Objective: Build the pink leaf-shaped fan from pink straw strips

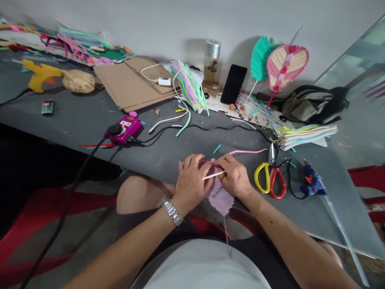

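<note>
Lilac leaf (221,200) hangs below the fingers: left hand (192,176) pinches its top, right hand (235,174) grips a pale stick (213,175); best keep the pinch steady, stick clear.

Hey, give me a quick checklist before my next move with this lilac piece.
1. Lilac piece held by left hand and right hand: ok.
2. Scissors set down, in neither hand: ok.
3. Blue glue gun lying apart from both hands: ok.
4. Blue glue gun hot: cannot tell.
5. No scraps just beyond the hands: not ok, a green scrap lies there.
6. Pink strand attached to the lilac piece: cannot tell.
</note>
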Demonstrator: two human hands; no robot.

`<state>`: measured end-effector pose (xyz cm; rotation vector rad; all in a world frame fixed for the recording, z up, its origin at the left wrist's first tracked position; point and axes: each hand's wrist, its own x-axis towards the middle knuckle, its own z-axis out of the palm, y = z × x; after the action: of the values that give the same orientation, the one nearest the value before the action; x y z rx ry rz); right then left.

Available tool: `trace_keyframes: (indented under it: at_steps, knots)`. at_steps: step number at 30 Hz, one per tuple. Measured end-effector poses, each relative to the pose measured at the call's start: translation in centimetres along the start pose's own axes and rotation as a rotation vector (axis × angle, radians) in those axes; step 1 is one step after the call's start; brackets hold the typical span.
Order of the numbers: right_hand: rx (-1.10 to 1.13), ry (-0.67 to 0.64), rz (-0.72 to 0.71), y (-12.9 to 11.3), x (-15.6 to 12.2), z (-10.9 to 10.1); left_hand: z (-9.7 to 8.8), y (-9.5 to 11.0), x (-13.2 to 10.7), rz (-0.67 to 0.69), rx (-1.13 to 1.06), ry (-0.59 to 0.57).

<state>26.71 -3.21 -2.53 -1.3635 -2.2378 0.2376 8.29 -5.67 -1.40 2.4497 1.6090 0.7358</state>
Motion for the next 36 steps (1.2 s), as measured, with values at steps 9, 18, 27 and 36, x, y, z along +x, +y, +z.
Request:
trace_keyframes:
  at_steps: [9,18,27,36]
  knots:
    - [-0.024,-0.066,0.025,-0.4,0.2,-0.5,-0.1,-0.1,0.3,0.018,0.008,-0.044]
    - [0.101,-0.019,0.027,-0.2,0.3,-0.6,0.1,-0.4,0.2,0.042,-0.005,-0.035]
    - [0.167,0.206,0.244,1.6,-1.9,-4.2,-0.4,-0.6,0.0,0.051,-0.04,-0.059]
    - [-0.072,0.042,0.136,5.7,4.7,-5.6,-0.3,-0.7,-0.1,0.059,0.0,-0.078]
